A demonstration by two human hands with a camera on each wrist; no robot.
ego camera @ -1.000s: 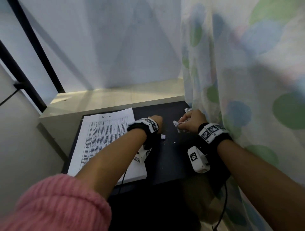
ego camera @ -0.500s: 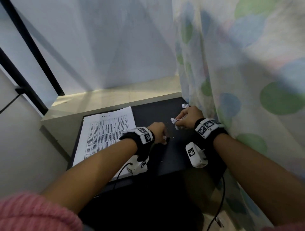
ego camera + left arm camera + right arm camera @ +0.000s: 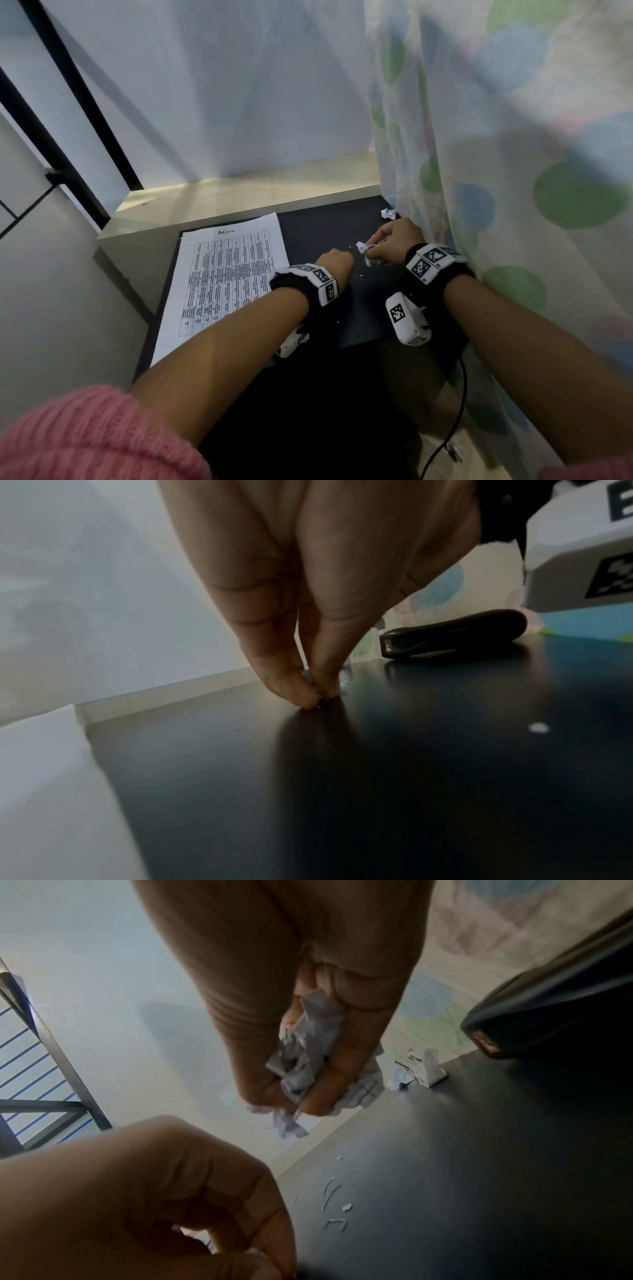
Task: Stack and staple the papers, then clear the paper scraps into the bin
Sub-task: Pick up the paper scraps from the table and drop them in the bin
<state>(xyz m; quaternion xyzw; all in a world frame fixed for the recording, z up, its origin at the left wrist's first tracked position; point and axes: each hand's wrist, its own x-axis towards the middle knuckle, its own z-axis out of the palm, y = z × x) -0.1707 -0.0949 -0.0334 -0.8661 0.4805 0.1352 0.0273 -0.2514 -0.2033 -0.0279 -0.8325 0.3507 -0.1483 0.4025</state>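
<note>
Left hand (image 3: 337, 262) moved off the printed white paper stack (image 3: 226, 274), now pinching a tiny white scrap on the black tabletop (image 3: 411, 777); right hand (image 3: 308, 1031) clenched round crumpled paper scraps (image 3: 304, 1058) right of the stack; clearing under way, bin unseen

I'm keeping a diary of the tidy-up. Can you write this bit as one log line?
phase: clearing scraps | right hand: holds crumpled scraps | left hand: pinching at black table | stapler: idle
</note>
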